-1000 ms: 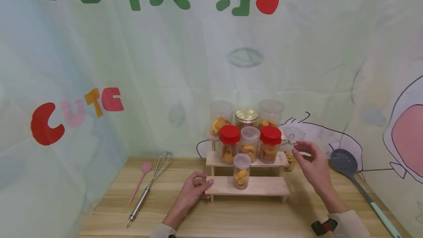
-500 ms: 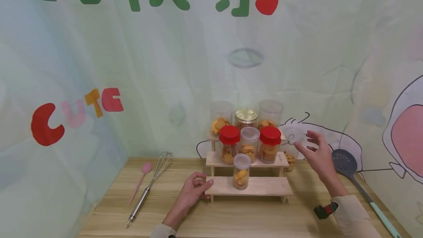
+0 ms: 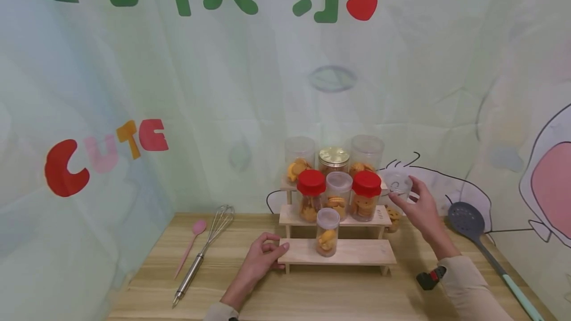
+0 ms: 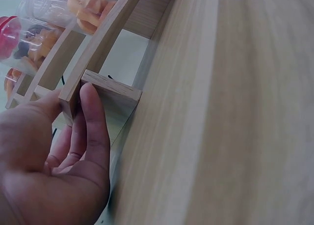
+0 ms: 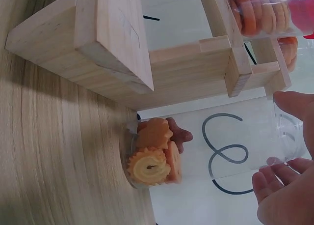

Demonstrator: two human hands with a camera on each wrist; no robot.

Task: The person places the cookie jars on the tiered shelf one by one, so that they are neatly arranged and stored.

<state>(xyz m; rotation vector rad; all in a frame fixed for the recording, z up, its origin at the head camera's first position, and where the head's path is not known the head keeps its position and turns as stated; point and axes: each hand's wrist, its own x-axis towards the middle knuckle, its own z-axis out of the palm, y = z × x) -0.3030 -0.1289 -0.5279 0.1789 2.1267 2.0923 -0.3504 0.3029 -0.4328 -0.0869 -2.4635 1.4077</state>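
At the left end of a three-step wooden display stand (image 3: 363, 251), my left hand (image 3: 260, 256) pinches the lowest board, thumb above and fingers beneath in the left wrist view. My right hand (image 3: 423, 212) holds a tall clear jar (image 5: 221, 141) near its top, thumb on one side and fingers on the other. This jar stands on the table to the right of the stand, with cookies (image 5: 152, 156) at its bottom. A small clear jar (image 3: 327, 232) of cookies sits on the lowest step.
Two red-lidded jars (image 3: 367, 196) flank a clear jar (image 3: 339, 194) on the middle step. A gold-lidded jar (image 3: 333, 157) is between clear jars on top. A whisk (image 3: 200, 256) and pink spoon (image 3: 191, 246) lie left; a slotted skimmer (image 3: 466, 218) lies right.
My right hand first drew back to the right from the tall jar's top, then came back left around it. The lowest board's right end shifted slightly right. My left hand stays put.
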